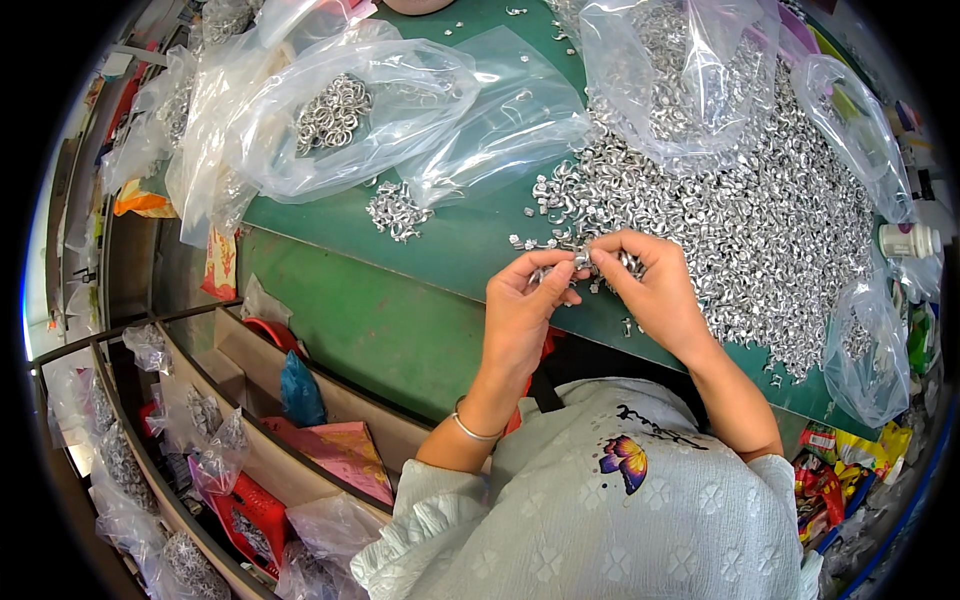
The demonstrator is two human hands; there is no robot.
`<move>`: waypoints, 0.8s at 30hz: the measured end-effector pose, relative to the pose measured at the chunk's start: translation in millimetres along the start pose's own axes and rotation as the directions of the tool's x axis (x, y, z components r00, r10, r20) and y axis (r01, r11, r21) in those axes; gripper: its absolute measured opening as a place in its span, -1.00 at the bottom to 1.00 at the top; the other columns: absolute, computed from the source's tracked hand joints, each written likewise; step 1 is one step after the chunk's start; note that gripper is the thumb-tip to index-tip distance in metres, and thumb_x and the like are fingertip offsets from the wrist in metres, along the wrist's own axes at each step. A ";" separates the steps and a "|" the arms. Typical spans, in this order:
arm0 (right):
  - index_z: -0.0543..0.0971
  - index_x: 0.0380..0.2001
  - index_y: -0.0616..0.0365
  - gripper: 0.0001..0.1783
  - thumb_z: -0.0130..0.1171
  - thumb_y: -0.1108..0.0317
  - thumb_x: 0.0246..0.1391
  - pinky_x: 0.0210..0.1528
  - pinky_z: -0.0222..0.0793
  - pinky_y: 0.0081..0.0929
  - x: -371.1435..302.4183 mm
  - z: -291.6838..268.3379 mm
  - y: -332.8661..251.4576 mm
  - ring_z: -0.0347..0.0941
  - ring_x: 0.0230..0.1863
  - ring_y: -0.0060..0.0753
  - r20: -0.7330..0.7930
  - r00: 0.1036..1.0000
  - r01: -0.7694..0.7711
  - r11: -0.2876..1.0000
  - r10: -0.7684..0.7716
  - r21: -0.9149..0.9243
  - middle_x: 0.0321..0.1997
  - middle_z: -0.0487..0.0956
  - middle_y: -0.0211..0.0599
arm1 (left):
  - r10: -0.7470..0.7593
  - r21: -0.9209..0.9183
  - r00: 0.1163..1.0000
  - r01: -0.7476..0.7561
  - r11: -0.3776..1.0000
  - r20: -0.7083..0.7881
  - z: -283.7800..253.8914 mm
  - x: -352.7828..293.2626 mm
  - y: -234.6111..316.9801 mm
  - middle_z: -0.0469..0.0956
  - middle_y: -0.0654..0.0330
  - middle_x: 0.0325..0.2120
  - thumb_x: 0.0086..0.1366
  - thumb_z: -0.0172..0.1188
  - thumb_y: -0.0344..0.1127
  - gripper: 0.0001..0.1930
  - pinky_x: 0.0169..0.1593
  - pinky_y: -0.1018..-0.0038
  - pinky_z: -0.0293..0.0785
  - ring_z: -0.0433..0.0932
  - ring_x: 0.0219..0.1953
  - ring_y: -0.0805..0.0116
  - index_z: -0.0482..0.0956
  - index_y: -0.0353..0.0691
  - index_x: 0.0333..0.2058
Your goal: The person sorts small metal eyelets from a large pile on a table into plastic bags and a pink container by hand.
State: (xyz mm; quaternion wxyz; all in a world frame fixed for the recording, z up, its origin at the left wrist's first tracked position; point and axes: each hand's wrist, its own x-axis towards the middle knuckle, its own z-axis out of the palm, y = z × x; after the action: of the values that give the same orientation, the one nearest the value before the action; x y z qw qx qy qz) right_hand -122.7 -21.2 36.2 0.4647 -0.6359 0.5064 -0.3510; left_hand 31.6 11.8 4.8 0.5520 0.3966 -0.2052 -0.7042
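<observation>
Close together over the table's near edge, both my hands pinch a small silvery metal piece (582, 261) between thumbs and fingertips. My left hand (522, 300) has curled fingers, and more metal bits show among them. From the other side my right hand (655, 285) grips with thumb and forefinger, and several like pieces lie at its curled fingers. Just beyond and to the right spreads a large heap of small curved silvery metal pieces (740, 230). A small separate pile (398, 212) sits to the left on the green tabletop (340, 228).
A clear plastic bag (440, 80) lies at the back left, with silvery rings (333, 112) at it. Another clear bag (680, 90) rests on the heap. Below left, wooden drawers (350, 420) hold bagged parts. A white bottle (908, 240) stands at the far right.
</observation>
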 end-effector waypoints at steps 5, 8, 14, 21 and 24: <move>0.56 -0.45 0.29 -0.89 0.15 0.45 0.03 -0.54 0.28 -0.59 -0.4 1.3 -1.4 0.40 -0.56 -0.67 -0.028 0.997 0.069 0.995 -0.071 -0.072 -0.56 0.56 -0.32 | 0.177 0.201 0.984 -0.175 0.964 0.011 11.7 -3.0 -0.5 0.52 0.15 -0.34 0.24 0.11 -0.51 -0.80 -0.33 0.60 0.49 0.50 -0.36 0.49 0.50 -0.43 -0.16; 0.54 -0.47 0.29 -0.87 0.15 0.42 0.04 -0.58 0.24 -0.62 1.2 -2.7 -5.3 0.36 -0.58 -0.71 0.040 0.991 -0.131 0.985 0.127 0.112 -0.57 0.54 -0.35 | 0.259 0.357 0.965 -0.255 0.899 0.037 15.8 -5.0 1.2 0.50 0.17 -0.35 0.24 0.09 -0.52 -0.82 -0.35 0.62 0.47 0.48 -0.41 0.51 0.51 -0.43 -0.17; 0.51 -0.45 0.26 -0.86 0.14 0.38 0.06 -0.59 0.21 -0.63 -1.2 -6.9 -2.5 0.32 -0.58 -0.72 0.147 0.950 -0.303 0.927 0.275 0.219 -0.56 0.49 -0.45 | 0.223 0.437 0.972 -0.171 0.883 -0.070 15.0 -9.2 -1.9 0.48 0.23 -0.42 0.25 0.09 -0.52 -0.88 -0.44 0.69 0.34 0.41 -0.48 0.59 0.52 -0.39 -0.24; 0.50 -0.44 0.26 -0.89 0.09 0.42 0.08 -0.43 0.31 -0.67 -1.9 -4.2 -5.2 0.40 -0.43 -0.69 0.113 0.966 -0.254 0.945 0.234 0.207 -0.51 0.51 -0.43 | -0.044 -0.034 0.999 0.044 0.998 0.017 10.5 3.0 -9.1 0.48 0.20 -0.42 0.28 0.04 -0.47 -0.84 -0.44 0.65 0.34 0.42 -0.46 0.56 0.41 -0.37 -0.17; 0.50 -0.44 0.27 -0.89 0.07 0.43 0.09 -0.40 0.33 -0.67 -0.5 -7.5 -5.2 0.42 -0.41 -0.69 0.158 0.951 -0.302 0.905 0.265 0.300 -0.50 0.52 -0.42 | -0.105 -0.190 0.990 0.122 0.974 0.095 8.5 5.6 -7.6 0.50 0.15 -0.36 0.28 0.03 -0.46 -0.79 -0.37 0.61 0.39 0.47 -0.35 0.49 0.40 -0.38 -0.13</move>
State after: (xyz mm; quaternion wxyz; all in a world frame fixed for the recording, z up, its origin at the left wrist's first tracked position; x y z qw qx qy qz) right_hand -128.0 -22.2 43.5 0.6359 -0.4903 0.5027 -0.3203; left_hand 19.8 7.6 2.4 0.5380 0.3217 -0.1353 -0.7673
